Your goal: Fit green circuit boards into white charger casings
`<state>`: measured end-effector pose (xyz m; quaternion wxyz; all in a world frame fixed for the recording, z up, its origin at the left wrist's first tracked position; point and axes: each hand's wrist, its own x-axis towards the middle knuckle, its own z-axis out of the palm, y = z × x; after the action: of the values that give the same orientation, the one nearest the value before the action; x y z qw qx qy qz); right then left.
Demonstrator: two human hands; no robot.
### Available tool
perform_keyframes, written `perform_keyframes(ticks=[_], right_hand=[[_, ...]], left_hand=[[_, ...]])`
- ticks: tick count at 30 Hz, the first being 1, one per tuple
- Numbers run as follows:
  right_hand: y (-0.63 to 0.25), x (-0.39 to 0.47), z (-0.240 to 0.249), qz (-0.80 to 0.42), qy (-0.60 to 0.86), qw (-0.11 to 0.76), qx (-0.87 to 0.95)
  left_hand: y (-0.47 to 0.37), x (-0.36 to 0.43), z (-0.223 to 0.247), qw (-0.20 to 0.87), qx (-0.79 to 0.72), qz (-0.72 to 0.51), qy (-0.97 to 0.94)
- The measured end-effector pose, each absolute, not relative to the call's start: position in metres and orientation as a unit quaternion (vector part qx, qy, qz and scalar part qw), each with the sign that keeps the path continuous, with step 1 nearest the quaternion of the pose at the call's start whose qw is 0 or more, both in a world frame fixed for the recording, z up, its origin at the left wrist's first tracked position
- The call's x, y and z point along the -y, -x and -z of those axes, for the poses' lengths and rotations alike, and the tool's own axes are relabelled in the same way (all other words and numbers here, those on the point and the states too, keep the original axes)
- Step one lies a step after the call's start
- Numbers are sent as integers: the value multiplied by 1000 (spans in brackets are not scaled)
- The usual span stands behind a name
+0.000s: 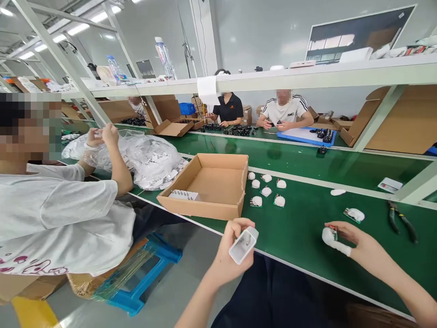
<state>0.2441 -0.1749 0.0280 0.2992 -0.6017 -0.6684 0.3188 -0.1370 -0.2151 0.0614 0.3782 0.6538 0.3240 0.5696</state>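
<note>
My left hand [225, 255] is closed around a hollow white plastic housing [243, 246], held just off the table's front edge with its open end towards me. Metal bits show inside it. Over the green tabletop, my right hand [363, 243] pinches a small circuit board [329, 234] with a rounded white lump on it; one digit wears a white covering. Another circuit board with a white lump [355, 214] lies just beyond that hand. Several more such boards [266, 192] are laid out beside an open cardboard box [205, 210], which has white housings [184, 195] in its near left corner.
Black-handled pliers [402, 221] lie at the right, near a shelf post. A loose white piece [337, 192] rests on the table. At left, a co-worker [68, 205] sits by a large clear bag of white parts [150, 159]. A shelf [259, 78] spans overhead; two people work opposite.
</note>
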Motion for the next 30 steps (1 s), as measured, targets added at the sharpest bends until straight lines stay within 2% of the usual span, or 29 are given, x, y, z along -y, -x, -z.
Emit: perform_keyframes(ticks=[4,8,12,14,18,25,30], right_hand=[[-199,216,-46,-413,521,471,580],[-159,250,-65,-497,392,538,556],[-141,258,-78,-581,274,525,559],[-135,256,-82,-611,240,503,562],[-129,254,-84,-621,215,472,587],[-135,252,-85,-490,233,442,714],[-134,250,-83,-483,242,426,726]], left_hand=[[105,217,-44,407,-293,-585,-637],[95,225,-48,523,-276,-503,-630],[91,235,-45,691,-206,-417,-553],[87,239,-40,728,-168,-393,-537],[77,247,-37,710,-161,-411,-549],[77,250,-45,666,-181,-413,-594],[78,251,-39,643,-190,-425,-607]])
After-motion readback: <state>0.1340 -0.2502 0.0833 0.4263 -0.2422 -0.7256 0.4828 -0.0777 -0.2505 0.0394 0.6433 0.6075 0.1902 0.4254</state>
